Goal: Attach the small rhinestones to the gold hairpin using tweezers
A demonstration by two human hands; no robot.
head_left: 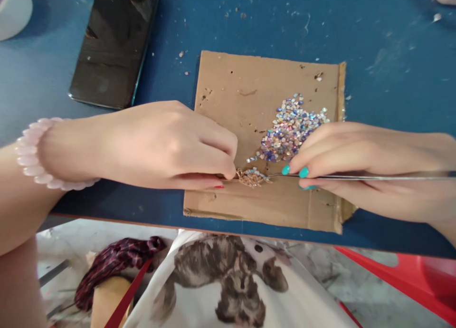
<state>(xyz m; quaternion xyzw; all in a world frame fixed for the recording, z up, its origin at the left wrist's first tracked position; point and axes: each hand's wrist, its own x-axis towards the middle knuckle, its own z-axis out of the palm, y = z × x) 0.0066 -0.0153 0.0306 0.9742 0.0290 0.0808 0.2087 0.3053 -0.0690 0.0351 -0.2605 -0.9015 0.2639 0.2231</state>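
My left hand [160,145], with a pink bead bracelet on the wrist, pinches a small gold metal ornament [251,177] against a cardboard sheet [235,90]. My right hand [359,164], nails painted turquoise, grips thin metal tweezers [356,177] whose tip touches the ornament. A heap of small iridescent rhinestones [290,128] lies on the cardboard just behind the ornament and partly under my right fingers.
The cardboard rests on a blue table [392,57] dotted with crumbs. A black phone [114,47] lies at the back left, a white round object [12,7] in the far left corner. Below the table's near edge are printed fabric [231,280] and something red [420,280].
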